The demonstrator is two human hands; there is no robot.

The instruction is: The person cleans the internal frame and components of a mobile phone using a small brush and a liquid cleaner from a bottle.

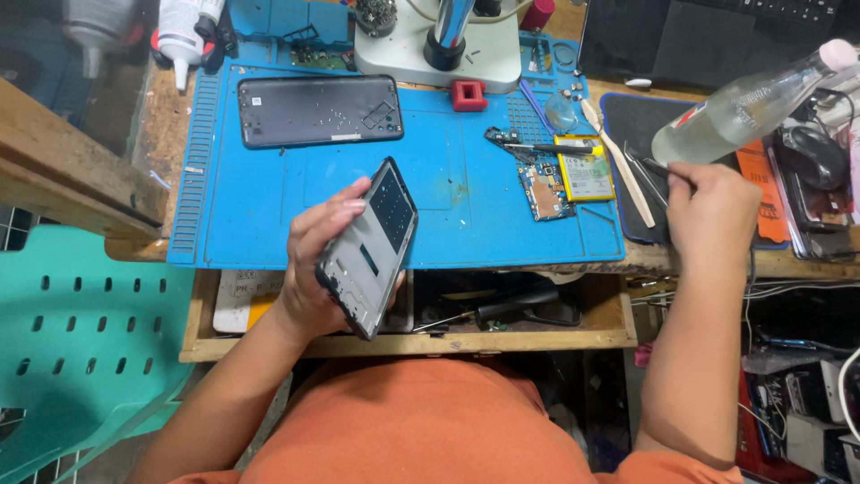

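Left hand [318, 260] closed round a phone frame [369, 249], tilted above the near edge of the blue mat [430, 193]. Right hand [712, 211] pinching tweezers [658, 168] beside a clear bottle [748, 106], far right. Risk: loose one-handed grip, frame slipping off the desk [143, 170].

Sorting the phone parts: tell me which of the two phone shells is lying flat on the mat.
The black back cover at the mat's far left lies flat. The other, a grey frame, is held tilted in the left hand, off the mat.
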